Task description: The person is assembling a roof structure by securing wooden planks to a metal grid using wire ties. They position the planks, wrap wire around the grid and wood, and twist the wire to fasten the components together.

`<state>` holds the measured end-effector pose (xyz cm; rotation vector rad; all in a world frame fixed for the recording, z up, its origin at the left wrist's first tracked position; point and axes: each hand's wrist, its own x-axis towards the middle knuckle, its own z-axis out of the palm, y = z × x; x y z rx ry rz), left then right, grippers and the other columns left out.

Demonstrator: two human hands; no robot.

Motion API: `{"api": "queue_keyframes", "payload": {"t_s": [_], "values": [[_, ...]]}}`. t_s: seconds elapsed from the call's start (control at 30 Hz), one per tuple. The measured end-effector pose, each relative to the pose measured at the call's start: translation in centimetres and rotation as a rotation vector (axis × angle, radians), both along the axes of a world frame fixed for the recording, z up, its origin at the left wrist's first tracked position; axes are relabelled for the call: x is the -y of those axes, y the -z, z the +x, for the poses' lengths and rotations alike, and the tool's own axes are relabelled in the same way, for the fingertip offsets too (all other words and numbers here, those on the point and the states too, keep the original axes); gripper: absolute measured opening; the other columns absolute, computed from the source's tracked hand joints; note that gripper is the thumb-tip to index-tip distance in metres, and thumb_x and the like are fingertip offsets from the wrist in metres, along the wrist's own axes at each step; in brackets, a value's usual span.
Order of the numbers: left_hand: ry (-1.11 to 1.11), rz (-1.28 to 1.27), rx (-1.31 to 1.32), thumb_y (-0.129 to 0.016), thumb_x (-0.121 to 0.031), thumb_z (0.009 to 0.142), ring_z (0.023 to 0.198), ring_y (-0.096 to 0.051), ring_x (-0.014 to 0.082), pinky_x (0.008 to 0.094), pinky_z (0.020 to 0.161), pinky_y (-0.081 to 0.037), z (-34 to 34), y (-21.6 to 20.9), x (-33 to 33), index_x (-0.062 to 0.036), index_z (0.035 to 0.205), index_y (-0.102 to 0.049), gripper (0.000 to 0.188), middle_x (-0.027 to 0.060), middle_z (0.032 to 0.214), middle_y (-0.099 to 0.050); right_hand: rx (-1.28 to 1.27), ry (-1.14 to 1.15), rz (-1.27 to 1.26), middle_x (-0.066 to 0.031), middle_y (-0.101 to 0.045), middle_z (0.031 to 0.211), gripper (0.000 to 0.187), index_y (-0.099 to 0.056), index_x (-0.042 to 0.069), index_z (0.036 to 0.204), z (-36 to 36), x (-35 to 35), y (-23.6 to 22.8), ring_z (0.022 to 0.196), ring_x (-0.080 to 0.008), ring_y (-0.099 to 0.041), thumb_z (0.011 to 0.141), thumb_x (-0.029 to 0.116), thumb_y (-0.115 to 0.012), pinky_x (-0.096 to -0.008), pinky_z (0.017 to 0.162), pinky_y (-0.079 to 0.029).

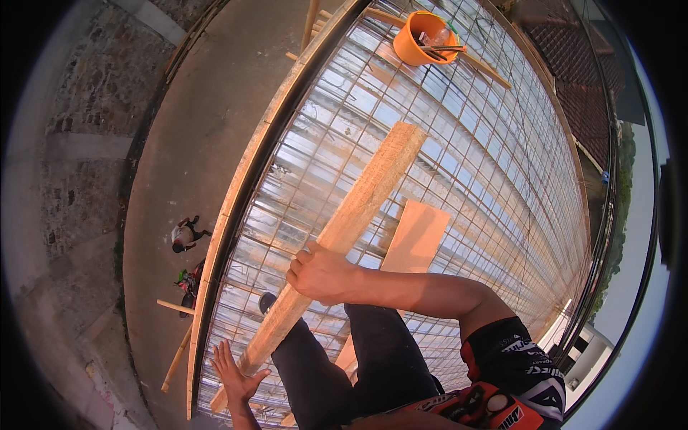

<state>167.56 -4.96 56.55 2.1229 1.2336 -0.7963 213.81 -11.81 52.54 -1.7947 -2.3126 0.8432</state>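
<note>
A long, rough-sawn wooden beam (376, 175) slants across the steel rebar mesh (304, 154), its far end up and to the right. My right hand (324, 274) is closed over the beam near its middle, the forearm coming in from the right. My left hand (238, 378) lies against the beam's near end, its fingers spread and the thumb reaching across the wood. Just right of the beam, a flat wooden board (419, 233) lies on the mesh, partly covered by my right forearm. My legs (315, 369) straddle the space beneath my arm.
An orange bucket (407, 44) with sticks and small items stands on the mesh at the far end, beside a thin wood strip (491, 72). Along the left runs a wooden edge form (261, 136), with a drop to a road (186, 158), a person (185, 235) and a motorcycle (188, 287). Cables (608, 201) pass at right.
</note>
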Motion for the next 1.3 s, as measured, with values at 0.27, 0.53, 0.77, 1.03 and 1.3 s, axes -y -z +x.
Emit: {"api": "queue_keyframes", "payload": {"t_s": [0.27,0.53,0.77,1.03,1.3], "values": [[-0.226,-0.022,0.248,-0.093,-0.02,0.07,0.1,-0.071,0.048,0.054,0.09,-0.059,10.0,3.1,-8.6,-0.0062,0.119,-0.068,0.057,0.0214,0.105,-0.075,0.06,-0.061,-0.132,-0.0074,-0.073,0.093,0.033,-0.073,0.008,0.099,17.2,-12.5,-2.6,0.097,-0.0286,-0.072,0.071,0.023,-0.083,-0.0411,0.085,-0.055],[-0.297,-0.082,0.267,-0.086,-0.018,0.073,0.103,-0.071,0.0462,0.0549,0.09,-0.058,22.6,12.9,-12.7,-0.008,0.12,-0.069,0.052,0.0197,0.108,-0.076,0.26,-0.04,-0.199,-0.0017,-0.075,0.1,0.034,-0.079,0.015,0.107,27.6,-20.7,6.5,0.11,-0.0236,-0.071,0.073,0.019,-0.08,-0.054,0.123,-0.038],[-0.325,-0.173,0.144,-0.087,-0.022,0.076,0.118,-0.07,0.0401,0.0531,0.105,-0.051,33.4,20.7,-17.2,-0.0106,0.127,-0.067,0.057,0.0155,0.115,-0.076,0.35,-0.02,-0.403,-0.0047,-0.074,0.118,0.046,-0.074,0.012,0.127,37.2,-24.5,14.6,0.129,-0.0257,-0.064,0.082,0.014,-0.076,-0.0687,0.127,-0.029],[-0.339,-0.127,0.242,-0.085,-0.025,0.078,0.115,-0.07,0.0397,0.0527,0.1,-0.053,44.7,22.4,-20.9,-0.0102,0.127,-0.067,0.054,0.0166,0.112,-0.075,0.482,0.291,-0.131,-0.0201,-0.051,0.162,0.067,-0.061,0.016,0.156,43.6,-25.1,13.6,0.161,-0.0395,-0.036,0.089,0.016,-0.074,-0.076,0.13,-0.012],[-0.31,-0.003,0.205,-0.09,-0.028,0.077,0.109,-0.073,0.0427,0.053,0.099,-0.054,59.4,22.9,-25.6,-0.0073,0.129,-0.068,0.06,0.0199,0.115,-0.076,-0.023,-0.095,-0.009,-0.0202,-0.066,0.144,0.064,-0.073,0.007,0.133,44.6,-29.3,16.5,0.149,-0.0388,-0.051,0.097,0.061,-0.069,-0.0701,0.13,-0.021]]}}
